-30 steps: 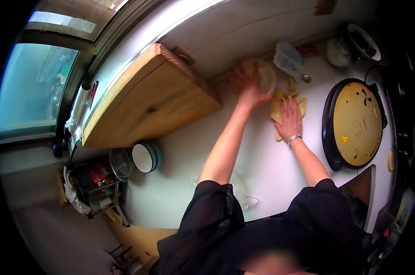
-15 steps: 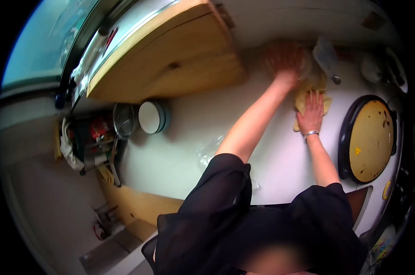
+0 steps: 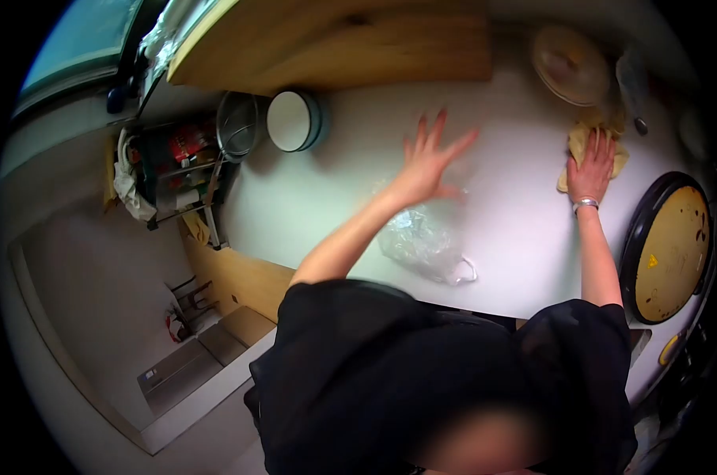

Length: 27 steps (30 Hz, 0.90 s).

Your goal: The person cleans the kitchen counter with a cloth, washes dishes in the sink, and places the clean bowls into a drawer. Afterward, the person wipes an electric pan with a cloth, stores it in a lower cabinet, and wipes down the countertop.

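Near the counter's (image 3: 517, 261) front edge, the clear bag (image 3: 426, 245) is lying crumpled. Just beyond it, the left hand (image 3: 428, 170) is extending over the counter with its fingers spread and is holding nothing; motion blur is preventing a firm reading of whether it is touching the bag. Farther to the right, the right hand (image 3: 592, 170) is lying flat, fingers straight and close together, and is pressing on the yellow cloth (image 3: 578, 144). The cloth is resting on the counter, spreading out past the fingertips.

Status: work with the cloth is apparently proceeding and is not complete, since the hand is bearing on it. The bag is occupying the counter, not put away. The griddle (image 3: 669, 252) is standing right of the cloth. Beyond the cloth, the round dish (image 3: 568, 67) is sitting unattended, with neither hand touching it.
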Motion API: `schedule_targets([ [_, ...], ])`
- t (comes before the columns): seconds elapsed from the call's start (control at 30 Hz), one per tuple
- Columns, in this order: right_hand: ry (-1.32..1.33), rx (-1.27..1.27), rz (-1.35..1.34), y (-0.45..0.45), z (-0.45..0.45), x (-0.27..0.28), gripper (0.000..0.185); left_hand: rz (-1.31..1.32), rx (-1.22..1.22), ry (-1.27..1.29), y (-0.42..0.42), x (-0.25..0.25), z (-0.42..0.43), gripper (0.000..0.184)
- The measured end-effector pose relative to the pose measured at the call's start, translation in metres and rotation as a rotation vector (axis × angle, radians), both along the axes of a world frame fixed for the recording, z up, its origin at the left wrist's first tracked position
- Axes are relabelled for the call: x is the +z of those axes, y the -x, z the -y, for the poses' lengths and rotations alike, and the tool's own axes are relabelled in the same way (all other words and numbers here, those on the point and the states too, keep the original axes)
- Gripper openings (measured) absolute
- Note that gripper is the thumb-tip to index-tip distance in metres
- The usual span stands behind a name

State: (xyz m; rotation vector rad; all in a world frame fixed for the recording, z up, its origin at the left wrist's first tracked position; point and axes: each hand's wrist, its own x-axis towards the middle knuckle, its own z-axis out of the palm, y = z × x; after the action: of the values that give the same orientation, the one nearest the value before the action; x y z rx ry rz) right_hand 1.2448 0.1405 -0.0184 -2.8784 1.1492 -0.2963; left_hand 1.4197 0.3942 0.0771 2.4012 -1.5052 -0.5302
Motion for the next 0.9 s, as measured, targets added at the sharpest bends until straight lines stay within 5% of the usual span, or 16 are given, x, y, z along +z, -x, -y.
schedule_targets([
  [0.07,0.042,0.032,0.034,0.003,0.002,-0.008,0.071,-0.043,0.014,-0.256,0.033,-0.009,-0.058,0.107],
  [0.13,0.091,0.058,0.04,0.003,0.004,-0.015,0.071,-0.059,0.038,-0.251,0.064,-0.026,-0.101,0.116],
  [0.23,0.168,0.13,0.117,0.007,0.008,-0.023,0.071,-0.056,0.151,-0.269,0.093,-0.033,-0.125,0.096],
  [0.3,0.191,0.099,0.066,0.007,0.008,-0.024,0.069,-0.021,0.259,-0.091,0.101,-0.061,-0.146,0.048],
  [0.33,0.208,0.088,0.038,0.006,0.008,-0.025,0.068,0.004,0.286,-0.081,0.101,-0.068,-0.158,0.048],
  [0.4,0.228,0.098,0.04,0.011,0.013,-0.034,0.067,-0.074,0.526,0.224,0.104,-0.081,-0.18,0.02],
  [0.57,0.279,0.127,0.1,0.013,0.016,-0.047,0.062,-0.245,1.274,0.136,0.098,-0.059,-0.282,0.035],
  [0.63,0.304,0.126,0.136,0.014,0.021,-0.052,0.06,-0.105,1.348,-0.021,0.111,-0.028,-0.317,0.037],
  [0.67,0.308,0.15,0.152,0.013,0.022,-0.051,0.06,-0.027,1.381,0.031,0.126,-0.051,-0.351,0.032],
  [0.77,0.288,0.069,-0.011,0.011,0.014,-0.043,0.059,-0.101,1.663,-0.164,0.162,-0.054,-0.413,0.018],
  [0.83,0.329,-0.013,-0.348,0.009,0.014,-0.041,0.059,-0.14,1.845,0.001,0.194,-0.089,-0.475,0.017],
  [0.9,0.312,-0.012,-0.389,0.008,0.02,-0.042,0.058,-0.367,1.979,-0.009,0.205,-0.081,-0.505,0.02],
])
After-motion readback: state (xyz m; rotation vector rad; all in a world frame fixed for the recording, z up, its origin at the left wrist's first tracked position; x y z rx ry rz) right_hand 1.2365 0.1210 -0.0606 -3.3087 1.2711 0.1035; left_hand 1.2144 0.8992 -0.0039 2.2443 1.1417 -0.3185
